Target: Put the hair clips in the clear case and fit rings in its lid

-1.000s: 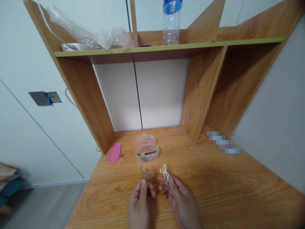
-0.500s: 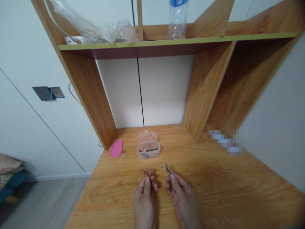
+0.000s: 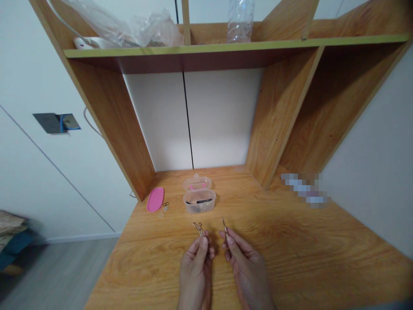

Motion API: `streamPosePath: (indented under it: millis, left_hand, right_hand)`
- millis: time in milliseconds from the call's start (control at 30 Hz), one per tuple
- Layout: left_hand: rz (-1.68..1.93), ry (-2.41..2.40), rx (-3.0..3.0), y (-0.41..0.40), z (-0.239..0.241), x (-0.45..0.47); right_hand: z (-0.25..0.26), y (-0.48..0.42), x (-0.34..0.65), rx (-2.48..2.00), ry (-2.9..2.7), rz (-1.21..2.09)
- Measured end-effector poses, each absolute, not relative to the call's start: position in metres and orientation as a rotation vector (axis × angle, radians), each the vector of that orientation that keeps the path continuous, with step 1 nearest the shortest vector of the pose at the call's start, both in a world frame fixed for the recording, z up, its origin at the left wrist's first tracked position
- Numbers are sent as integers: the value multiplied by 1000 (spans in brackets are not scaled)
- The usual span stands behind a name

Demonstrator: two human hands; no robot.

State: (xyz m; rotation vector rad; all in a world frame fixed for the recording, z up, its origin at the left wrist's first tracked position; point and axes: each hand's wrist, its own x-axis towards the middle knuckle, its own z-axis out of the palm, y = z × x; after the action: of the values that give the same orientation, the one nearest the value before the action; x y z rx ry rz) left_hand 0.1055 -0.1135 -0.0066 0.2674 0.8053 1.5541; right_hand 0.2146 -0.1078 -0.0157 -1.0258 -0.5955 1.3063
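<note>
My left hand (image 3: 195,267) is closed, thumb against fingers, around a shiny metal wire clip (image 3: 198,227) whose looped ends stick out past the fingertips. A second metal wire clip (image 3: 223,225) is pinched in my right hand (image 3: 245,263), seen nearly edge-on as a thin upright shape. Both hands are just above the wooden desk, a short gap between them. Beyond them stands a clear plastic box (image 3: 199,207) with its lid (image 3: 196,184) tipped back; dark slim items lie inside. The lower parts of both clips are hidden by my fingers.
Left of the box lie a pink oval tray (image 3: 155,199) and several small rings or clips (image 3: 165,206). A blurred-out object (image 3: 305,189) is at the right. Overhead, the shelf (image 3: 206,49) carries a plastic bag (image 3: 155,30) and a bottle (image 3: 240,21).
Both clips have turned in my fingers; the right one now appears narrower. My hands have stayed close to the same spot, and the view has shifted slightly.
</note>
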Motion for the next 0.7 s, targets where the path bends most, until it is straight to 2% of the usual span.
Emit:
streamPosePath:
  millis: [700]
  left_hand:
    - [1541,825,377,-115,-7,105]
  right_hand:
    - [-23,-109,216,-1037,-638,1293]
